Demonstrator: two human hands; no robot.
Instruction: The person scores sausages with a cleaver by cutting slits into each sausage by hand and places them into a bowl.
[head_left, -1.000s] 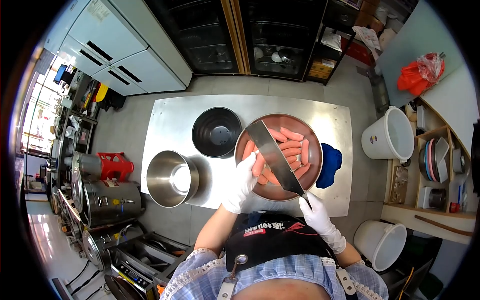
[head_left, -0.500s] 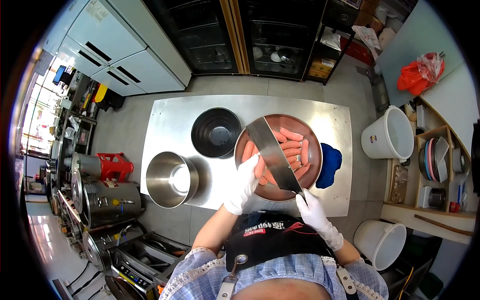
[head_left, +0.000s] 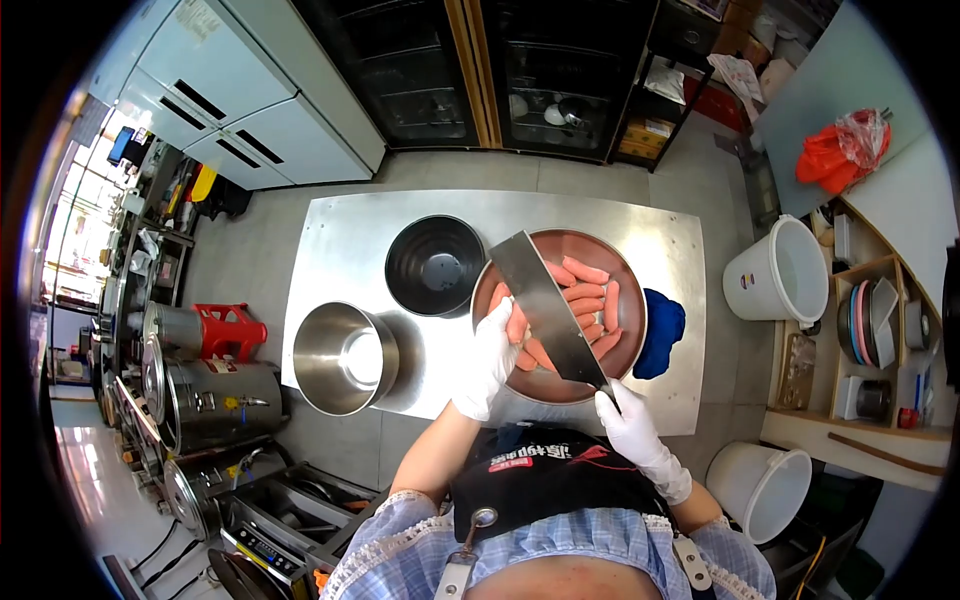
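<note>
My right hand (head_left: pixel 630 430), in a white glove, is closed round the handle of a wide cleaver (head_left: pixel 548 308). The blade slants up and to the left over a round reddish-brown pan (head_left: pixel 628 350). Several pink sausages (head_left: pixel 611 305) lie in the pan, some partly hidden by the blade. My left hand (head_left: pixel 492 355), also gloved, is at the pan's left rim with its fingers closed on a sausage (head_left: pixel 516 324) beside the blade. The fingertips are partly hard to make out.
On the steel table (head_left: pixel 340 235) stand a black bowl (head_left: pixel 434 265) and a steel pot (head_left: pixel 345 358), left of the pan. A blue cloth (head_left: pixel 660 335) lies to its right. White buckets (head_left: pixel 775 270) stand beyond the table's right side.
My left hand has shifted slightly at the pan's left rim. The cleaver's blade and my right hand have tilted and moved a little. The sausages look almost unchanged.
</note>
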